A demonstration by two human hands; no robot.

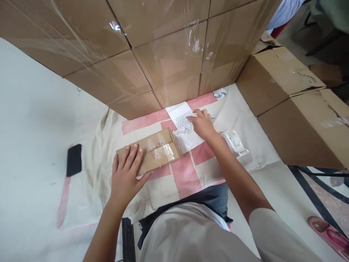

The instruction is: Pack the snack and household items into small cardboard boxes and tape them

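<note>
A small taped cardboard box [160, 149] lies on the pink and cream cloth in front of me. My left hand [127, 163] rests flat on its left end, fingers spread. Just beyond the box's right end lies a white sheet [188, 140] printed with rows of small outlined rectangles that look like labels. Over the sheet's right side is my right hand [203, 123], its thumb and forefinger apart at the printed rows. Nothing shows between those fingers; the other fingers are partly curled.
Large stacked, taped cartons [169, 62] stand behind the cloth [188, 174]. More cardboard boxes [275, 83] stand at the right. A white tape dispenser [235, 142] sits beside my right forearm. A black phone [74, 160] lies at the left. Crumpled scraps [220, 93] lie near the cartons.
</note>
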